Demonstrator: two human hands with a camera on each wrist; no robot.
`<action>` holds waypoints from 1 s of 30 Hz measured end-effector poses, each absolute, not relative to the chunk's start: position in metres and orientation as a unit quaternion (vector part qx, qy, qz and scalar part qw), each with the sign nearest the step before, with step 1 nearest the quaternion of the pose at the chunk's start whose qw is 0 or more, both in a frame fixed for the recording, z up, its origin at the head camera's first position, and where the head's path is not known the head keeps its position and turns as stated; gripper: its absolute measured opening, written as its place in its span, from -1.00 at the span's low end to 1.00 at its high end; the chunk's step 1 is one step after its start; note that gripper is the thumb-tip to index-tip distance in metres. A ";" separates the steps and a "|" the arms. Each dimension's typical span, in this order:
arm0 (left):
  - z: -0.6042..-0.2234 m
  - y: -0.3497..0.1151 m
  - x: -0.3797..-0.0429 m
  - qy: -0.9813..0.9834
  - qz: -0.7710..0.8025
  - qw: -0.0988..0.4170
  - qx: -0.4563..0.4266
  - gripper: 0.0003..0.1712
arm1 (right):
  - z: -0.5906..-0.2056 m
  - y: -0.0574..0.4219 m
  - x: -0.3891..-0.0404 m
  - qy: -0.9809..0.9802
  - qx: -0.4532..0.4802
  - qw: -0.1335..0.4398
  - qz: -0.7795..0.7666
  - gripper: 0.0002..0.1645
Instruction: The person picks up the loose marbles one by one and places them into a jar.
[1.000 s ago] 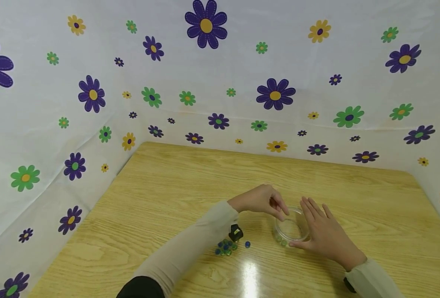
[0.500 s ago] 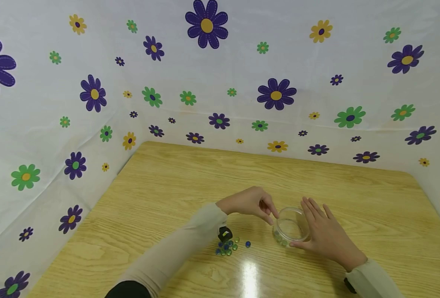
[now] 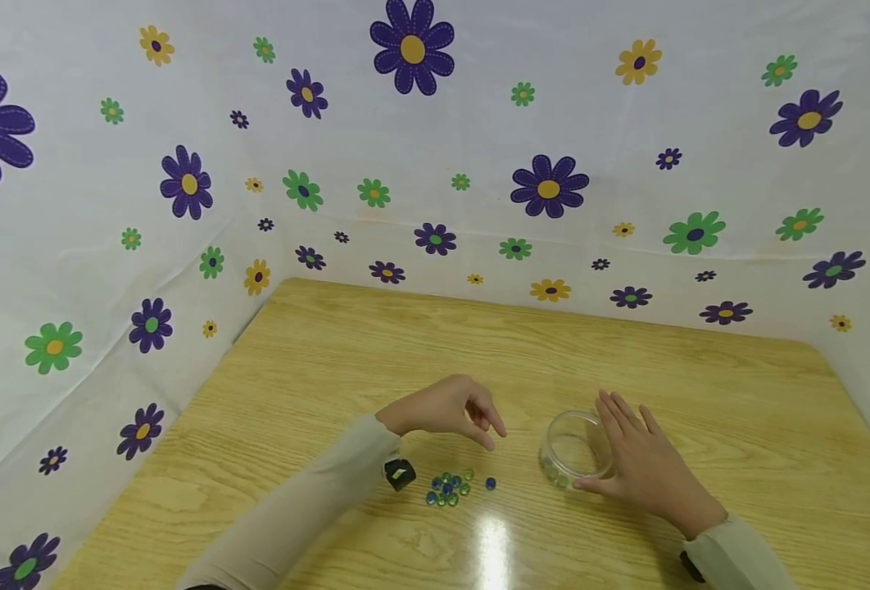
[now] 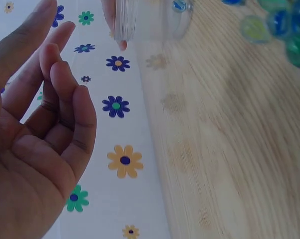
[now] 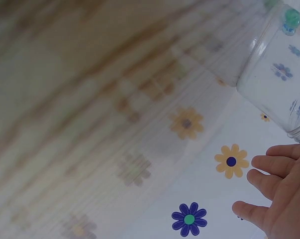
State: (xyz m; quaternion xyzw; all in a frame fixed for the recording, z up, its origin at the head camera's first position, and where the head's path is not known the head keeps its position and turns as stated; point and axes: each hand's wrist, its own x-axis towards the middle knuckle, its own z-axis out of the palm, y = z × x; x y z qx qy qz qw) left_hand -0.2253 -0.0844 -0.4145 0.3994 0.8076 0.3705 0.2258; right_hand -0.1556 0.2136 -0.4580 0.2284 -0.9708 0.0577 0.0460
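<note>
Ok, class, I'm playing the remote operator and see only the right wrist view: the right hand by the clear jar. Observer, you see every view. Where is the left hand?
Observer: In the head view, the left hand is to the left of the jar, apart from it.
Operator: Are any glass beads lying outside the jar?
Observer: Yes, a cluster of blue and green beads lies on the table, nearer the person than that hand, with one blue bead a little apart to its right.
</note>
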 end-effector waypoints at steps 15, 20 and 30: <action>-0.429 -0.137 -0.207 0.817 0.391 0.215 0.364 -0.84 | -0.457 0.213 -0.155 -0.970 0.231 0.046 0.057 0.39; -0.439 -0.145 -0.202 0.815 0.398 0.226 0.355 -0.85 | -0.457 0.212 -0.155 -0.970 0.231 0.045 0.058 0.38; -0.461 -0.156 -0.198 0.796 0.414 0.244 0.368 -0.88 | -0.458 0.213 -0.155 -0.970 0.231 0.044 0.057 0.38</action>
